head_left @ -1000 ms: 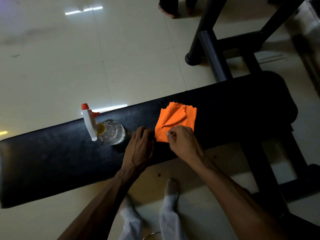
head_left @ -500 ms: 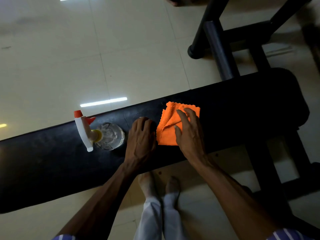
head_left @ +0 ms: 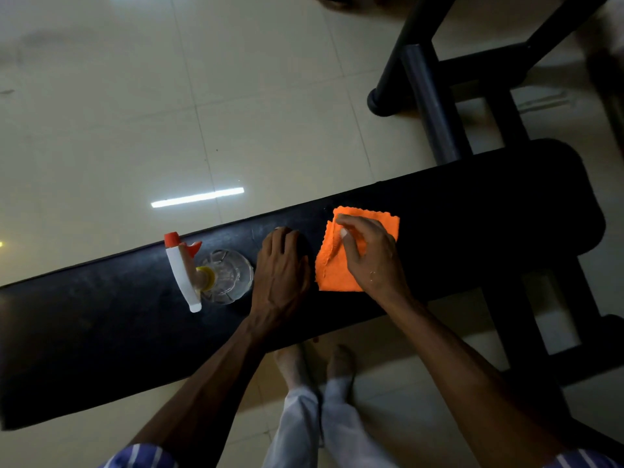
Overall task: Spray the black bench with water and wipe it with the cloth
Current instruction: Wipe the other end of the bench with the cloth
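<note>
Fingers (head_left: 282, 238) of the left hand (head_left: 280, 275) lie close together, curled slightly, flat on the black bench (head_left: 101, 332); they grip nothing. Fingers of the right hand (head_left: 371, 255) are loosely spread and arched over the orange cloth (head_left: 329, 275), tips touching its top layer; whether any fold is pinched cannot be told.

Left to right along the bench top:
- Spray bottle (head_left: 216, 275): clear body standing upright, seen from above, white trigger head with orange nozzle tip. Just beside the left hand, not touching it.
- Left hand: palm down on the pad, between bottle and cloth.
- Orange cloth: folded, zigzag edges, lying flat on the pad near mid-bench, right hand on top of its right half.
- Far right: rounded bench end, black metal frame (head_left: 435, 106) behind it.

Pale tiled floor (head_left: 101, 113) around; bare feet (head_left: 317, 363) under the near edge; striped sleeves (head_left: 141, 456) at bottom.
</note>
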`<state>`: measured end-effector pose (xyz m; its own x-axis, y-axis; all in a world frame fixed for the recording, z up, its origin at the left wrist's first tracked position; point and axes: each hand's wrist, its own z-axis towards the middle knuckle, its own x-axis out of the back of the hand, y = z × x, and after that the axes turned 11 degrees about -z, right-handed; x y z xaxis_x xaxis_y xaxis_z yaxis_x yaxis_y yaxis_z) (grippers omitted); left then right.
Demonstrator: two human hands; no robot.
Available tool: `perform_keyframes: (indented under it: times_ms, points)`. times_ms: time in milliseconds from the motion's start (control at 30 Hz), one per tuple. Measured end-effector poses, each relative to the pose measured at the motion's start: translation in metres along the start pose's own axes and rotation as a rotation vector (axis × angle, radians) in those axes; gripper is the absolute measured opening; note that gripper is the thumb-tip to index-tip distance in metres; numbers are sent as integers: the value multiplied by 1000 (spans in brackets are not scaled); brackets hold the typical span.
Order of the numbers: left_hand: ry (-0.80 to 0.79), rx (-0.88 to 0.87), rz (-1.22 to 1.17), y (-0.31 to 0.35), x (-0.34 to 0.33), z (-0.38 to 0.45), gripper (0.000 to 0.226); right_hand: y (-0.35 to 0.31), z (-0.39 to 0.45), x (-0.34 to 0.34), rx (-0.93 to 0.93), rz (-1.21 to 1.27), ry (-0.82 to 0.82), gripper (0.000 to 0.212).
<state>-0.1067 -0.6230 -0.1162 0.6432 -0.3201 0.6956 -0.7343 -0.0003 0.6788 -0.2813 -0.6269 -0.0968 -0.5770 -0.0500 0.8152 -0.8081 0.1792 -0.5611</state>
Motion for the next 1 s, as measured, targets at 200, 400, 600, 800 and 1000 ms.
perform_keyframes:
  times_ms: [200,400,600,800,1000]
  points:
    - [-27,-43,52,-6,-7,5,26,19,3,-10,40,-110,-149,42]
    - [-38,40,153,-13,-23,7,60,41,0,-44,272,-500,-116,65]
    - [28,-7,194,-27,-34,2,60,65,34,-44,305,-625,-24,62]
    - [95,-13,222,-33,-40,1,61,29,62,-65,284,-623,-24,58]
    - [72,39,247,-27,-37,-1,64,88,67,-17,538,-709,-137,67]
